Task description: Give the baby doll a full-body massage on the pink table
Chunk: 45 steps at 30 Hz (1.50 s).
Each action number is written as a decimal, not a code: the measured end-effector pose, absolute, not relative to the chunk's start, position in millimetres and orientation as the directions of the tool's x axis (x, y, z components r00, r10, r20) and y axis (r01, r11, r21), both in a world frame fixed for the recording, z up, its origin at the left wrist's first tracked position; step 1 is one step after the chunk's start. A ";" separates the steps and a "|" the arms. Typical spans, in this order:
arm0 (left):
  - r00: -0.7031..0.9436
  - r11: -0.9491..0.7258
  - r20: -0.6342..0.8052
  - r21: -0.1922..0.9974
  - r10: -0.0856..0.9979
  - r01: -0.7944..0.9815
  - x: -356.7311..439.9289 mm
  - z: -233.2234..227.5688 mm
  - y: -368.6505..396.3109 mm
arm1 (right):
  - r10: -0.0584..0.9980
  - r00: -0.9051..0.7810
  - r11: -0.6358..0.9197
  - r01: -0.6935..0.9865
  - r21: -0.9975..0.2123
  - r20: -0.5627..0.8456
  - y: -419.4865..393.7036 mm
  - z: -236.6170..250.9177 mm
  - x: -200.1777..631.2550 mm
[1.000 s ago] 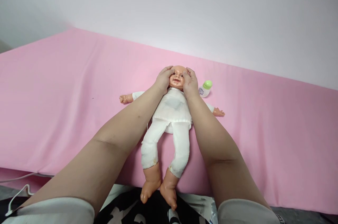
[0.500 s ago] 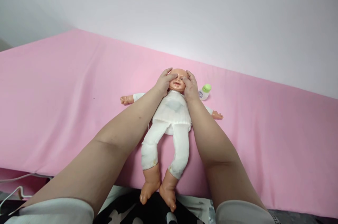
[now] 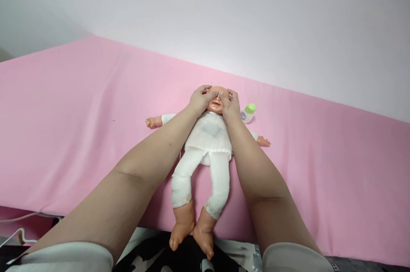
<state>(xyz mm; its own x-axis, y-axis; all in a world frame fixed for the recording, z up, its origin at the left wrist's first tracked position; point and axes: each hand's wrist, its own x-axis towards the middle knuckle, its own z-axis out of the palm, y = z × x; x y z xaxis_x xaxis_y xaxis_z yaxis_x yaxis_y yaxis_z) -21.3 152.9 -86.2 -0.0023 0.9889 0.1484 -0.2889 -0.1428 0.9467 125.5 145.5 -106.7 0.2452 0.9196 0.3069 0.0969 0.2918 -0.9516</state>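
A baby doll (image 3: 209, 144) in white clothes lies on its back on a pink mattress (image 3: 80, 114), arms spread, bare feet over the near edge. My left hand (image 3: 200, 100) rests on the left side of the doll's face, thumb across its eye area. Against the right side of the face lies my right hand (image 3: 231, 105), its thumb near the nose. Both thumbs nearly meet over the face, so only the forehead and mouth show. A small white bottle with a green cap (image 3: 247, 112) lies just right of my right hand.
A plain white wall (image 3: 224, 20) rises behind the mattress. A white cable (image 3: 19, 225) runs along the floor at the lower left. Black-and-white patterned cloth (image 3: 153, 259) shows below the doll's feet.
Both thumbs have slid inward from the sides of the doll's face toward the nose, covering more of the face. The doll and bottle have stayed in place.
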 end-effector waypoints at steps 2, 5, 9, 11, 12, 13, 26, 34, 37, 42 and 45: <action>-0.002 -0.144 0.150 0.944 0.989 -0.297 -20.4 -87.9 154.7 | 0.917 0.256 0.286 0.113 -0.952 0.306 146.1 -106.4 125.2; -0.008 -0.128 0.132 0.941 0.991 -0.312 -19.1 -89.4 157.2 | 0.914 0.258 0.293 0.114 -0.949 0.313 148.1 -106.9 124.9; -0.045 -0.097 0.086 0.936 0.995 -0.338 -18.3 -91.9 163.1 | 0.923 0.246 0.301 0.016 -0.954 0.295 150.4 -107.1 123.2; -0.068 -0.084 0.064 0.932 0.996 -0.352 -18.1 -93.0 165.5 | 0.932 0.239 0.296 -0.068 -0.953 0.272 150.2 -106.2 122.3; -0.078 -0.083 0.059 0.932 0.995 -0.354 -17.9 -93.3 166.0 | 0.938 0.230 0.288 -0.112 -0.951 0.257 149.6 -105.5 122.0; -0.087 -0.087 0.060 0.931 0.994 -0.354 -17.7 -93.1 165.7 | 0.945 0.217 0.279 -0.152 -0.948 0.243 148.6 -104.6 121.9; 0.083 -0.006 0.044 0.912 0.996 -0.410 -20.5 -80.3 147.4 | 0.940 0.174 0.310 -0.071 -0.948 0.295 138.0 -103.3 123.4; 0.092 -0.061 0.105 0.916 0.990 -0.396 -19.3 -76.7 142.2 | 0.941 0.219 0.266 -0.011 -0.964 0.257 140.4 -101.7 123.0; 0.086 -0.080 0.121 0.922 0.989 -0.379 -18.9 -77.5 143.4 | 0.943 0.223 0.251 0.012 -0.968 0.247 140.8 -100.6 123.2; 0.065 -0.060 0.093 0.915 0.994 -0.399 -18.0 -82.5 151.4 | 0.947 0.220 0.240 -0.004 -0.971 0.233 142.5 -100.6 121.6; 0.030 -0.045 0.063 0.912 0.998 -0.408 -17.3 -85.6 156.6 | 0.952 0.212 0.239 -0.065 -0.969 0.221 143.0 -99.8 120.3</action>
